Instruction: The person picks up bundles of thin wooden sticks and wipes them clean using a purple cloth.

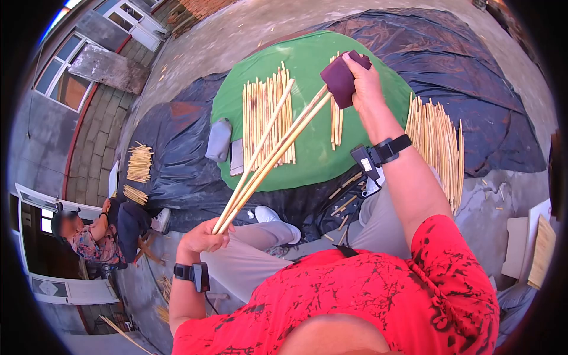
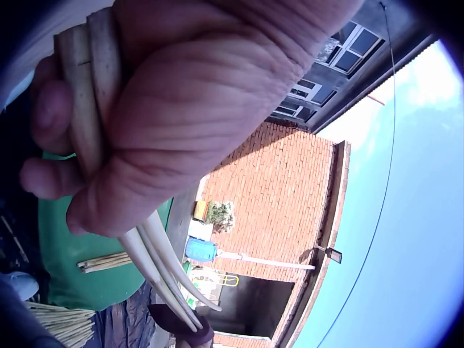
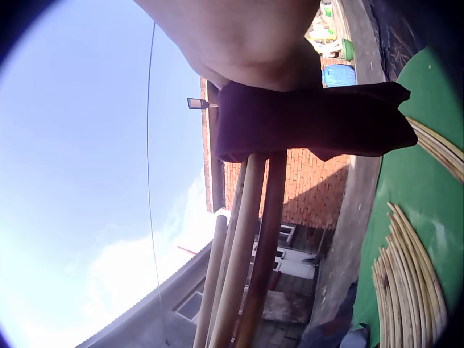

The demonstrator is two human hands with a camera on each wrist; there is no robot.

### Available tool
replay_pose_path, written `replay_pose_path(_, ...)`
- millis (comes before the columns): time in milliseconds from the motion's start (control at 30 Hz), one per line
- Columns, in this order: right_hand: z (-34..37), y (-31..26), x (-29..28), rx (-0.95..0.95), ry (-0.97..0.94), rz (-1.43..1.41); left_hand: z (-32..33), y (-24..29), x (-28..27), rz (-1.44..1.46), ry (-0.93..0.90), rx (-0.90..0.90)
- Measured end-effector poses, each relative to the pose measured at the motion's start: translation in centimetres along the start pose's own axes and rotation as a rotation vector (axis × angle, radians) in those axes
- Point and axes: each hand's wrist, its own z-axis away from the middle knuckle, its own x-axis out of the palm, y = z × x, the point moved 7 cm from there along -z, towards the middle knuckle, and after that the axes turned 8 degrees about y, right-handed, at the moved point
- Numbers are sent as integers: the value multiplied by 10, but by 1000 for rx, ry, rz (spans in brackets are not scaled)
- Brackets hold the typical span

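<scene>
My left hand (image 1: 204, 238) grips the near ends of several long, pale wooden sticks (image 1: 275, 155). In the left wrist view its thumb and fingers (image 2: 52, 109) curl round them. Higher up, my right hand (image 1: 368, 83) holds a dark purple cloth (image 1: 340, 83), which wraps the far part of some of these sticks. One stick (image 3: 220, 225) ends free of the cloth, leaning away from the others. The cloth hides the wrapped ends. Beneath lies a round green mat (image 1: 313, 177) with a wide row of sticks (image 1: 251, 112) and a smaller bunch (image 1: 336, 127).
A grey pouch (image 1: 219, 140) lies at the mat's left edge, near a flat grey item (image 1: 236, 157). Black sheeting (image 1: 183, 130) spreads underneath. Another stick pile (image 1: 435, 139) lies right; small bundles (image 1: 139, 164) lie left, near a seated person (image 1: 100, 239).
</scene>
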Motion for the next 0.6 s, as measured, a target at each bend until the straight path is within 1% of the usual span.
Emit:
replay_pose_path(133,4,1,4,-7,-6,21,-3,-2,3,-43,24,40)
replay_pose_path(200,8,-3,11,-34,-65,29,-5,-5,10,-20,42,24)
replay_pose_path(233,10,-5,12,-35,-64,28,-6,-5,14,2,59,9)
replay_pose_path(300,13,-8,18,-26,-117,58,-7,-7,21,19,56,-20)
replay_pose_path(333,14,-9,19,-27,-117,57,-9,-9,23,16,55,-3)
replay_pose_path(367,15,-6,18,14,-115,65,-11,-11,24,14,55,13)
replay_pose_path(400,18,-4,17,58,-108,73,-12,-7,29,14,16,45)
replay_pose_path(533,25,-1,22,84,-132,100,-11,4,47,47,-31,58)
replay_pose_path(600,25,-6,25,-10,-169,126,-11,3,52,52,-67,34)
